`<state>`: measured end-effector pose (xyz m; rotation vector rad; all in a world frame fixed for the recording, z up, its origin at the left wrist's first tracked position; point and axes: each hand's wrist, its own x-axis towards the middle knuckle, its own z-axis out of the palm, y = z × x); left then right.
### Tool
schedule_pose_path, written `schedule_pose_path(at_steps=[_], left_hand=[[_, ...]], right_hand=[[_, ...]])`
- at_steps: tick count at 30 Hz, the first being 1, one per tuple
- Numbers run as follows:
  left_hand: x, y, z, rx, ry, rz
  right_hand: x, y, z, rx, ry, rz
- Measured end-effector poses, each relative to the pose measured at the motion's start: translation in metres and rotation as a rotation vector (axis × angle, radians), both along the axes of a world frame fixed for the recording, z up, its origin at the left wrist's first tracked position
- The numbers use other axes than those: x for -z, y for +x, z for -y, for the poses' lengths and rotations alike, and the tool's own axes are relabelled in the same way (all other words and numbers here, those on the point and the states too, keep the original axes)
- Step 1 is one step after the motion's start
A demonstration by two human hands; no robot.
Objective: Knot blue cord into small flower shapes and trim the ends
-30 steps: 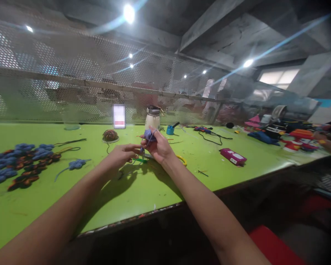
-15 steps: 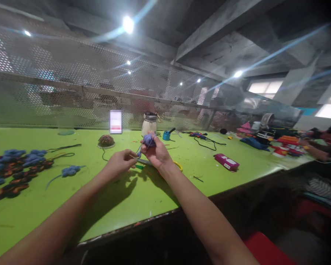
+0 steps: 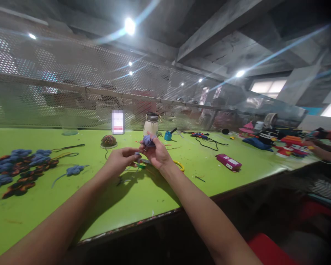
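My right hand [image 3: 160, 154] is closed around a small ball of purple-blue yarn [image 3: 148, 140]. Close beside it, my left hand [image 3: 121, 160] pinches a small purple-blue yarn piece [image 3: 138, 155], whose exact form is too small to make out. A bright green handle [image 3: 141, 166] shows just under my left fingertips; whether it is held or lies on the table I cannot tell. Scissors with a yellow handle [image 3: 180, 166] lie beneath my right hand, partly hidden by the wrist. Left of my hands rests a blue yarn flower [image 3: 75, 169] with a loose tail.
Several blue and dark-orange yarn flowers [image 3: 22, 169] lie on the green table [image 3: 121, 213] at left. Behind my hands stand a brown yarn ball [image 3: 109, 141], a lit phone [image 3: 118, 122], a bottle [image 3: 151, 125] and a blue pot [image 3: 168, 135]. A purple box [image 3: 228, 162] lies right.
The view has shifted slightly, so the table things appear a little further right. My left fingers have moved closer around the small yarn piece. The right hand keeps the yarn ball.
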<state>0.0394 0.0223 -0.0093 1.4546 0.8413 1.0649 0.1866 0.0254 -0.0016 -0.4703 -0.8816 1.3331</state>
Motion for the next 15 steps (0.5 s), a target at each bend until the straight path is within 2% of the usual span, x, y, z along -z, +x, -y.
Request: schedule_pose_path(at_steps=[6, 11, 15], left_hand=[[0.001, -0.008, -0.012, -0.119, 0.099, -0.104], [-0.002, -0.018, -0.017, -0.182, 0.026, -0.151], [-0.003, -0.031, -0.029, -0.194, -0.013, -0.18]], right_hand=[[-0.003, 0.009, -0.001, 0.159, 0.008, 0.161], [-0.005, 0.018, -0.007, 0.312, -0.171, 0.248], [-0.014, 0.038, -0.011, 0.37, -0.278, 0.247]])
